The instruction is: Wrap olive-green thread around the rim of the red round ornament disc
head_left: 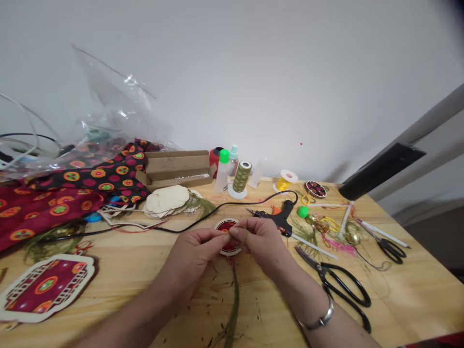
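Note:
My left hand (195, 253) and my right hand (261, 241) meet in front of me, thumbs and forefingers pinched together tip to tip. A thin olive thread (243, 230) loops by the right fingertips; what the left fingertips hold is hidden. Just behind and beneath the fingers is a round ornament (228, 246) with a dark red patterned centre and a white rim, partly covered by them. From its lower side an olive thread tassel (235, 299) trails towards the front edge of the table. A metal bracelet (321, 319) circles my right wrist.
Right of my hands lie a black glue gun (281, 218), black-handled scissors (337, 280) and smaller scissors (389, 249). Thread spools (242, 176) and bottles (224, 174) stand behind. A patterned lantern-shaped panel (47, 287), printed cloth (72, 203) and a cardboard box (177, 169) are at left.

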{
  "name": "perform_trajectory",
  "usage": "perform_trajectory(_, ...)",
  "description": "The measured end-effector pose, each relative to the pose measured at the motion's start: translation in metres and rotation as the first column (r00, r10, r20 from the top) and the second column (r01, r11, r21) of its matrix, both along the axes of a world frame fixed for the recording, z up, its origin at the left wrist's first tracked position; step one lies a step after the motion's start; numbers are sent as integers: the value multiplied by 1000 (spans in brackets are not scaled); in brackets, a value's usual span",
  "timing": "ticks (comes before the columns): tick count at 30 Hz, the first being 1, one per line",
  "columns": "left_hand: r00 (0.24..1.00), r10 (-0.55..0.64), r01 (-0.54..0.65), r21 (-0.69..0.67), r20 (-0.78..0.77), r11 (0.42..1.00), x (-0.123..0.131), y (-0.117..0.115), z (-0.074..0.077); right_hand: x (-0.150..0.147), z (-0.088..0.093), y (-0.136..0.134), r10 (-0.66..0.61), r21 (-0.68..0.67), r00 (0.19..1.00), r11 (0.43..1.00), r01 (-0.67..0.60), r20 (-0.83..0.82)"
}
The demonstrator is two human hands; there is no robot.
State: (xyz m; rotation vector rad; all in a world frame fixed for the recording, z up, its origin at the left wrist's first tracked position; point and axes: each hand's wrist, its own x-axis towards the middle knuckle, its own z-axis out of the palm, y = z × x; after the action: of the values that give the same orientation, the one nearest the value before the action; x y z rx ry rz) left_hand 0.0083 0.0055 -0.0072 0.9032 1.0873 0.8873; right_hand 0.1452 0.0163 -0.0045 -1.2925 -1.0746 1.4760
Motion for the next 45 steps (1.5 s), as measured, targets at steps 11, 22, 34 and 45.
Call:
perform_trajectory(11, 996, 6, 3, -91, 94, 996, 2, -2, 3, 5, 6, -1, 27, 51, 999, 998, -28, 27)
perform_trajectory(22, 977, -60, 77, -78, 206, 994, 1, -1, -2, 7, 8, -1, 20, 77, 997, 997, -25, 70)
perform_trajectory(34, 995, -31, 38, -63, 96, 997, 0, -2, 2, 5, 11, -2, 60, 17, 997, 998, -60, -49)
perform_trajectory(45, 978, 1, 14, -69, 208, 997, -1, 2, -2, 6, 7, -2, 113, -16, 976, 993, -118, -188)
